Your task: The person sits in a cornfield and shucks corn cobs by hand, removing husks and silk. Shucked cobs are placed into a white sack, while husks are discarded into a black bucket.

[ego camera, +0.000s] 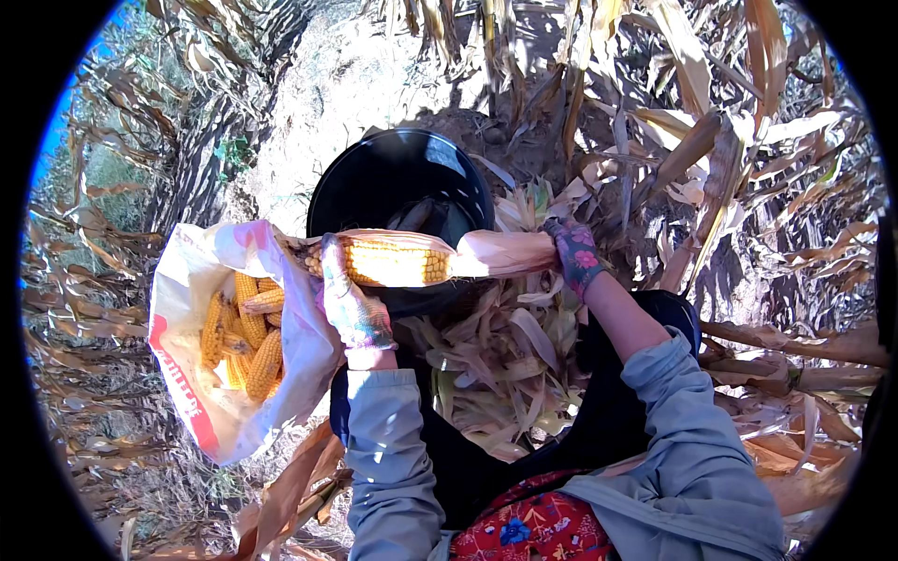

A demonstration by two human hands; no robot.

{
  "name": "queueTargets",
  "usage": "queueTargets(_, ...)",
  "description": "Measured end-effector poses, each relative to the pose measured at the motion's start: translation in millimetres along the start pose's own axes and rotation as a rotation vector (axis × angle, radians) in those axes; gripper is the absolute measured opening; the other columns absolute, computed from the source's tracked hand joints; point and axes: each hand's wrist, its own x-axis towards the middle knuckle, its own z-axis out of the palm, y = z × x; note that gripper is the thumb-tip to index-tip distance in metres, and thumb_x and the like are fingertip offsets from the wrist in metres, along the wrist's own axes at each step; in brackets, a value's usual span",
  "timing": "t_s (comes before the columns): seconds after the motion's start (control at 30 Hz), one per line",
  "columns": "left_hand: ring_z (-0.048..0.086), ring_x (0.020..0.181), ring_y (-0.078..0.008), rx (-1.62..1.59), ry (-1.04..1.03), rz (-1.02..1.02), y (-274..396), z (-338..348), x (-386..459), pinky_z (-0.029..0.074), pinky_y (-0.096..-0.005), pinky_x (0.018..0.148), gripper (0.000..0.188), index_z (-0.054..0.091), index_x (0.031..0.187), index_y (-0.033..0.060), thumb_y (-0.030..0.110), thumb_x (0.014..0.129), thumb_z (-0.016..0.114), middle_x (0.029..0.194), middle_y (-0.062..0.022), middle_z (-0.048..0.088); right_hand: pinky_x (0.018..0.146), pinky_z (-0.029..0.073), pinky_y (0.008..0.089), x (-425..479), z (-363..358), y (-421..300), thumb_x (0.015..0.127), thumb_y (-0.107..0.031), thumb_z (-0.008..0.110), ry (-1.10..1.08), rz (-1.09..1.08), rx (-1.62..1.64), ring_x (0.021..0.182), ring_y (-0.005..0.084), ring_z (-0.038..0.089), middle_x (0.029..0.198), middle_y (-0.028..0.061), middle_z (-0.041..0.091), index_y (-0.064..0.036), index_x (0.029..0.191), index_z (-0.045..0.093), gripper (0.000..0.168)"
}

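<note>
An ear of yellow corn [396, 264] lies level in front of me, above the near rim of a black bucket [400, 158]. My left hand [351, 301], in a patterned glove, is closed around its left end. My right hand [574, 256], in a dark flowered glove, grips the pale husk [501, 254] pulled out to the right of the kernels. Another strip of husk still runs along the cob's upper side. Left of my left hand stands an open white sack [309, 372] with several husked corn cobs [263, 365] inside.
Stripped husks [519, 350] are heaped between my legs, beside the bucket. Dry corn stalks [701, 161] stand and lean at the right. More dry leaves [91, 315] cover the left side. Sunlit bare soil [358, 70] stretches beyond the bucket.
</note>
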Motion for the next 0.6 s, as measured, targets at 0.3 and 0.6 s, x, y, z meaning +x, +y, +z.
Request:
queueTargets(0.3,0.053,0.094,-0.0146,-0.033,0.08,0.127,29,3,3,0.045,-0.0286,0.082,0.051,0.043,0.124,-0.0018,0.021,0.083,0.064,0.11,-0.0099,0.054,0.042,0.042,0.0241,13,-42,-4,0.086,-0.018,0.055,0.12,0.027,0.059,0.048,0.0094,0.052,0.067,0.0029,0.059,-0.006,0.098,0.063,0.019)
queueTargets(0.6,0.06,0.074,-0.0168,0.04,0.125,0.158,9,-4,16,0.052,-0.0291,0.067,0.041,0.052,0.111,0.0005,0.027,0.082,0.064,0.092,-0.0097,0.06,0.067,0.049,0.0296,-21,-17,-28,0.079,-0.015,0.062,-0.143,-0.652,-0.197,0.075,0.019,0.06,0.089,0.0089,0.061,-0.005,0.108,0.056,0.032)
